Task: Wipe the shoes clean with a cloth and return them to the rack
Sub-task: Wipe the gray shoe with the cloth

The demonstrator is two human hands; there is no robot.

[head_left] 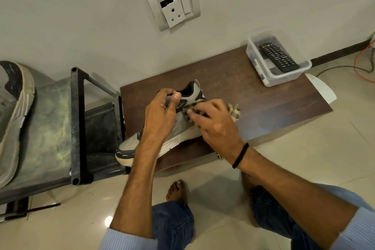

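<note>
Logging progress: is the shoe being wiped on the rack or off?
Off. The shoe sits on the table beside the rack; left hand grips its collar, right hand holds the cloth on it.

My left hand (pixel 160 113) lies over the middle of the grey and black sports shoe with the white sole (pixel 129 145), fingers curled round its collar, thumb on top. My right hand (pixel 215 126), near the heel end of the shoe, pinches the beige checked cloth (pixel 234 110) against its side. Both forearms are bare, and a black band (pixel 240 155) is round my right wrist.
</note>
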